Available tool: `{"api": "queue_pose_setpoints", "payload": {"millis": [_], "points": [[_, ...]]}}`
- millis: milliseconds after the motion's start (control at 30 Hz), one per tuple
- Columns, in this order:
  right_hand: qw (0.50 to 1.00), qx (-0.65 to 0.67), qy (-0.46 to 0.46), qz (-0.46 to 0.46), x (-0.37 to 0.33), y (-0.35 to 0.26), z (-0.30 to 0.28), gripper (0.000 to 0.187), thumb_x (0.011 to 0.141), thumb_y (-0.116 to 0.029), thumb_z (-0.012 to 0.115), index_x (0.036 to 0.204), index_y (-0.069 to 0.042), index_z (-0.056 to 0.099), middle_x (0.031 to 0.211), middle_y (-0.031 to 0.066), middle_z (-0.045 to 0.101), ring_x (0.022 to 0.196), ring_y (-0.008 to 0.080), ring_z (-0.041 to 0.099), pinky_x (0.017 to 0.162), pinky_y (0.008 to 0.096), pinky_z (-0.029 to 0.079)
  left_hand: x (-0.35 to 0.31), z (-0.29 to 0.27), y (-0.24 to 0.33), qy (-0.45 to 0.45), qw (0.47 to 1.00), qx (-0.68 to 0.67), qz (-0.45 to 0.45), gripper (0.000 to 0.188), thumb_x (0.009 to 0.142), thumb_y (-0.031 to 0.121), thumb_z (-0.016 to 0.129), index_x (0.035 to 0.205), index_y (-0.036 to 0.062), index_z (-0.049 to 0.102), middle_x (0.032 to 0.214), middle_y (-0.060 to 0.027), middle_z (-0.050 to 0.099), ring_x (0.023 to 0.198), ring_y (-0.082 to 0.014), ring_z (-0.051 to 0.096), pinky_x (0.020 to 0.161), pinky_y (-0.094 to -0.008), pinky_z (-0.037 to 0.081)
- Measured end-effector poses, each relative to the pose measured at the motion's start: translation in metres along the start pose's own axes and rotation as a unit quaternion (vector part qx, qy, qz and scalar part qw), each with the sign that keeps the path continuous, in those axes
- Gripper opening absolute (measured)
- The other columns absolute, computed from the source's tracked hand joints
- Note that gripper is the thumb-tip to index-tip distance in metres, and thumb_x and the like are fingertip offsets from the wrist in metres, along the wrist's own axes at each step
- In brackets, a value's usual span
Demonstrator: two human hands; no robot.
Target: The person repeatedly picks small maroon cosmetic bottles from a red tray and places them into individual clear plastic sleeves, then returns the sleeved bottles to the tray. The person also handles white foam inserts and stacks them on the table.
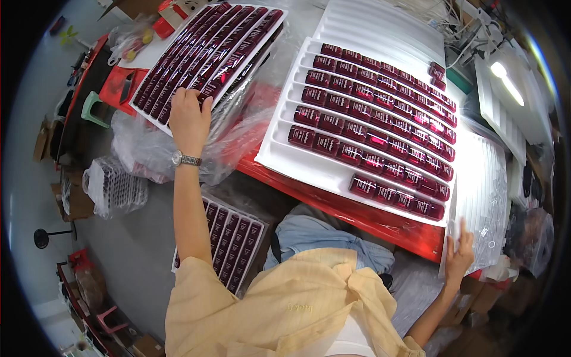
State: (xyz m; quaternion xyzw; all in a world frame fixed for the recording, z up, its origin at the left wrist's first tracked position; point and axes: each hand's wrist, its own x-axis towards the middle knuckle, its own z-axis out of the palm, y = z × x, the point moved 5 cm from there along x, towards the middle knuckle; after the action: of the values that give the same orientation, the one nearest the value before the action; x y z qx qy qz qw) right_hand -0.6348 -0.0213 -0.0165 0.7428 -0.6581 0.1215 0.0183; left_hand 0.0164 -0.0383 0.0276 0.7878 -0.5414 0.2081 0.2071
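Observation:
My left hand, with a watch on its wrist, reaches over the near end of a white tray at the upper left. Its fingers and thumb close around a small dark-red bottle at a row's end, which they mostly hide. Rows of such bottles fill that tray. In front of me lies a larger white tray with several rows of dark-red labelled bottles; its nearest row is partly filled from the right. My right hand, fingers stretched out, is beside this tray's near right corner, by clear plastic, holding nothing.
A red-covered table supports the large tray. Crumpled clear film lies between the trays. Another filled tray stands low by my left side. A lit lamp and cables are at the right; a green stool stands left.

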Motion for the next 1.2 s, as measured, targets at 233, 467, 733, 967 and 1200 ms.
{"api": "queue_pose_setpoints", "payload": {"millis": [233,467,733,967,1200], "points": [[0.998,0.047,0.043,-0.016,0.009,0.005,-0.004,0.016,0.089,-0.005,0.061,0.104,-0.005,0.064,0.077,0.0037,0.051,0.065,0.0161,0.054,0.056,0.0347,0.041,0.011,-0.018,-0.018,0.054,0.989,-0.129,-0.053,0.022,0.086,0.016,0.064,0.098,-0.0019,0.062,0.093,-0.012,0.057,0.087,-0.0276,0.057,0.077,-0.0375,0.045],[0.796,0.58,0.091,0.148,0.057,-0.099,-0.036,0.023,0.096,-0.007,0.048,0.118,-0.001,0.054,0.092,-0.0021,0.053,0.07,0.0001,0.043,0.054,0.0157,0.034,-0.046,-0.046,0.147,-0.13,0.897,-0.411,0.091,0.023,0.087,0.012,0.064,0.105,-0.0002,0.059,0.097,-0.0104,0.057,0.09,-0.0216,0.056,0.082,-0.0319,0.044],[0.875,0.414,-0.061,-0.245,0.097,-0.297,-0.035,0.026,0.089,-0.017,0.057,0.109,-0.001,0.053,0.097,0.0182,0.055,0.078,0.0338,0.061,0.065,0.0412,0.049,-0.082,-0.054,0.194,-0.211,0.835,-0.465,0.207,0.037,0.075,-0.006,0.066,0.11,-0.002,0.055,0.103,-0.012,0.051,0.094,-0.0255,0.054,0.084,-0.0329,0.044],[0.811,0.536,0.005,-0.234,0.075,-0.322,0.0,0.037,0.085,-0.025,0.064,0.112,-0.002,0.057,0.095,0.0177,0.052,0.092,0.0356,0.053,0.083,0.0429,0.045,-0.088,-0.037,0.175,-0.268,0.825,-0.455,0.201,0.036,0.075,0.002,0.069,0.108,-0.001,0.054,0.101,-0.0154,0.051,0.092,-0.0339,0.052,0.078,-0.04,0.044],[0.874,0.439,0.172,0.116,0.034,-0.08,-0.03,0.031,0.088,0.003,0.048,0.118,0.0,0.054,0.101,0.0069,0.058,0.076,0.0057,0.051,0.068,0.0206,0.044,-0.077,-0.024,0.18,-0.239,0.865,-0.323,0.3,0.032,0.078,0.012,0.069,0.105,-0.0002,0.056,0.1,-0.0137,0.054,0.092,-0.0334,0.051,0.083,-0.0401,0.042]]}}
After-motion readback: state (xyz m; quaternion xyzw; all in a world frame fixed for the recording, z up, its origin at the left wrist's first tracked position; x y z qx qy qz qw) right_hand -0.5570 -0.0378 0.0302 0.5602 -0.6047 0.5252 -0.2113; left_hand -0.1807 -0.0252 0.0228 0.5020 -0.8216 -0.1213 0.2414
